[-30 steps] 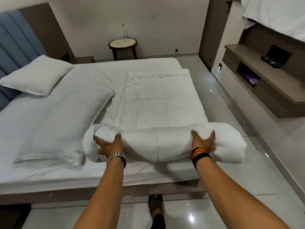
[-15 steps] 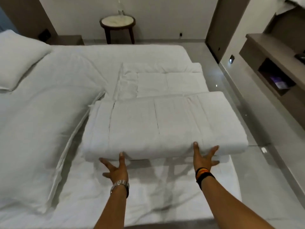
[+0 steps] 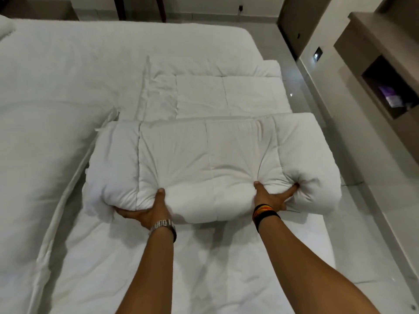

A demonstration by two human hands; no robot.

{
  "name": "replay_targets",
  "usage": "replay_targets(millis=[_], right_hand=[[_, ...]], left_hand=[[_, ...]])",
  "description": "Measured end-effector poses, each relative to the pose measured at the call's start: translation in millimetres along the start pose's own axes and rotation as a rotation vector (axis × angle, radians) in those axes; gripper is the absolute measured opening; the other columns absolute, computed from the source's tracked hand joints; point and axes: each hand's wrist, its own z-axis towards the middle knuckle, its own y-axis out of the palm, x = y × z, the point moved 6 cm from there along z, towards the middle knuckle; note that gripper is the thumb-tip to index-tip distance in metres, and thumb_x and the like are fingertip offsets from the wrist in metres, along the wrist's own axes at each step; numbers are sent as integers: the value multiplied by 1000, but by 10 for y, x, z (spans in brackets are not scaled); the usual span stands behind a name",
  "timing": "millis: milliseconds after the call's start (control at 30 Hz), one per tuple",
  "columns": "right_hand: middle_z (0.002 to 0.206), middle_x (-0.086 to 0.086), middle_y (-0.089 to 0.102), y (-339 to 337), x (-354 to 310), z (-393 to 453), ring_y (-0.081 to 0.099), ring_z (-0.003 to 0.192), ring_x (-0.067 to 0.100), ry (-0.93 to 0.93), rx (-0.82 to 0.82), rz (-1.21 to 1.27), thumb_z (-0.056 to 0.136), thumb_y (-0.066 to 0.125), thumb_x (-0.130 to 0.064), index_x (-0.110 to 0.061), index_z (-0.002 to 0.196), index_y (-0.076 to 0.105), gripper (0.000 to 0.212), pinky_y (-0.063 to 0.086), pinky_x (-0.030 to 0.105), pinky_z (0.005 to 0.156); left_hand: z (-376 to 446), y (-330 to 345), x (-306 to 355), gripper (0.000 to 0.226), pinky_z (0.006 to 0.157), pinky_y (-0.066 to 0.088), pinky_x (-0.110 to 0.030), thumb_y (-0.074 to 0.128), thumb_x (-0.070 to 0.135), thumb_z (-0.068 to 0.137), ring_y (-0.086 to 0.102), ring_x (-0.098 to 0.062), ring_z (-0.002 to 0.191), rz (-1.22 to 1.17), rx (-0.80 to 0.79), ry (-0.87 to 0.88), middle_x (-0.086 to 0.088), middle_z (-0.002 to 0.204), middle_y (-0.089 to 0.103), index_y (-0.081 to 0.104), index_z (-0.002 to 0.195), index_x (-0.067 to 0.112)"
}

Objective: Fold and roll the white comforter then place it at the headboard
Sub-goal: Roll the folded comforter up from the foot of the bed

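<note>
The white comforter (image 3: 204,159) lies across the bed as a thick, partly rolled bundle, with its flat unrolled part (image 3: 226,96) stretching away beyond it. My left hand (image 3: 145,210) grips the near left edge of the roll, thumb pressed on top and fingers tucked beneath. My right hand (image 3: 273,198) grips the near right edge, thumb and fingers dug into the padding. Both hands squeeze deep dimples into the bundle. The headboard is out of view.
The bed (image 3: 68,75) with its white sheet fills the left and middle. A second white cover (image 3: 34,166) lies at the left. Shiny floor tiles (image 3: 328,137) run along the right, beside a wall shelf unit (image 3: 390,87). Side-table legs (image 3: 122,7) stand at the far wall.
The roll has travelled forward over the flat part of the comforter. My hands, flat and spread against its near edge half a second ago, now clutch it. The view has tilted down and closer.
</note>
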Motion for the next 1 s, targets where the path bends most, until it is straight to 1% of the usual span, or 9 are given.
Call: replay_targets(millis=[167, 367, 433, 500, 567, 700, 867, 933, 1000], right_hand=[[156, 27, 25, -241, -55, -191, 50, 131, 41, -63, -32, 20, 75, 89, -12, -52, 158, 9, 122, 44, 49, 103], [163, 30, 7, -975, 258, -725, 39, 143, 41, -51, -78, 37, 72, 91, -11, -53, 157, 10, 125, 40, 51, 112], [163, 31, 10, -1387, 421, -973, 38, 142, 41, -32, -106, 44, 76, 88, -7, -49, 159, 10, 121, 39, 50, 110], [162, 29, 12, -1826, 586, -1195, 41, 140, 43, -31, -109, 37, 78, 86, -6, -50, 159, 10, 119, 39, 51, 109], [164, 27, 6, -2350, 734, -1442, 39, 141, 45, -44, -102, 20, 79, 84, -6, -52, 158, 11, 117, 38, 52, 111], [166, 24, 1, -3220, 817, -1871, 42, 137, 47, -75, -58, -22, 84, 79, -6, -50, 159, 13, 109, 38, 52, 109], [164, 24, 6, -3455, 457, -2049, 36, 139, 51, -137, -56, 18, 88, 73, -11, -42, 160, 16, 97, 33, 52, 112], [165, 23, 7, -3222, 201, -1967, 36, 140, 48, -178, -124, 47, 86, 76, -18, -39, 160, 19, 96, 31, 50, 114], [165, 20, 12, -2879, -119, -1822, 38, 143, 41, -264, -236, 74, 84, 80, -24, -35, 160, 25, 94, 34, 44, 116]], left_hand=[[-260, -298, 203, 130, 113, 36, -33, 93, 5, 66, 44, -9, 126, -18, 18, 125, 0, 160, 33, 9, 162, 26], [-926, -1090, 404, 122, 106, 29, -23, 88, 0, 73, 42, -8, 124, -43, 10, 177, 10, 150, 32, 10, 162, 28], [-1257, -1497, 385, 118, 104, 29, -23, 86, -1, 76, 44, -10, 122, -36, 7, 172, 12, 144, 32, 10, 162, 29], [-1599, -1951, 291, 119, 104, 37, -31, 87, 3, 76, 54, -21, 121, -17, 28, 131, 4, 148, 42, 10, 161, 35], [-1976, -2464, 168, 120, 107, 41, -41, 88, 6, 75, 58, -28, 115, 13, 58, 78, -8, 149, 48, 10, 160, 39], [-2565, -3142, 175, 125, 112, 38, -52, 90, 7, 73, 55, -38, 127, 46, 71, 22, -16, 154, 42, 6, 160, 38], [-2807, -3070, 548, 127, 111, 38, -60, 87, 20, 79, 50, -47, 133, 76, -38, 37, -23, 157, 36, -9, 160, 43], [-2659, -2796, 707, 126, 115, 38, -56, 84, 34, 79, 47, -42, 138, 24, -143, 147, -20, 163, 30, -13, 159, 44], [-2477, -2449, 840, 120, 116, 39, -52, 77, 50, 79, 47, -34, 141, -14, -329, 270, -13, 165, 30, -11, 160, 46]])
